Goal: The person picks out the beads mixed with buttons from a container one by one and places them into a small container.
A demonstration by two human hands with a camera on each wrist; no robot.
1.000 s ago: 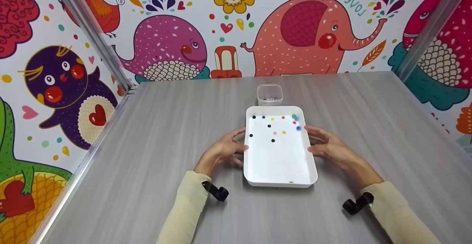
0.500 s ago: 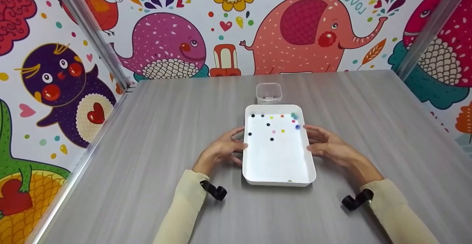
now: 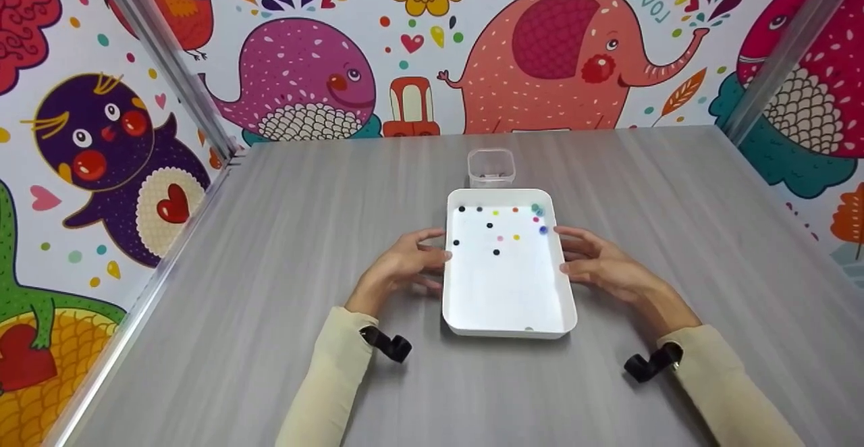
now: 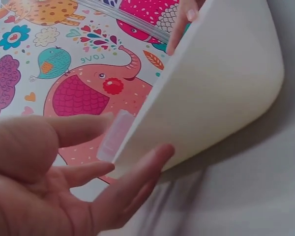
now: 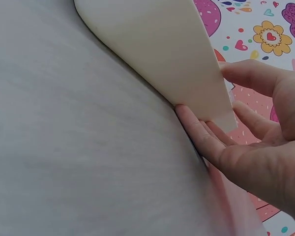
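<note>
Left: the left hand [image 3: 399, 270] lies on the grey counter [image 3: 283, 244] against the left wall of a white tray [image 3: 507, 325]; its grip is apart, the fingers [image 4: 132, 189] nearly straight and only touching the tray wall, as the left wrist view shows. A pale sleeve [image 3: 331, 373] with a black strap [image 3: 386, 344] covers the forearm.

Centre: the white tray sits flat on the counter, between the two hands. Small coloured beads [image 3: 496, 252], black, yellow, pink, red and blue, are scattered in its far half. Just beyond the tray's far edge stands a small clear container [image 3: 491, 167]; whether the two touch cannot be told.

Right: the right hand [image 3: 601, 268] rests against the tray's right wall, its grip likewise apart, with loosely extended fingers [image 5: 206, 142] at the wall's base. Behind the counter rises a wall with cartoon animals [image 3: 560, 55].
</note>
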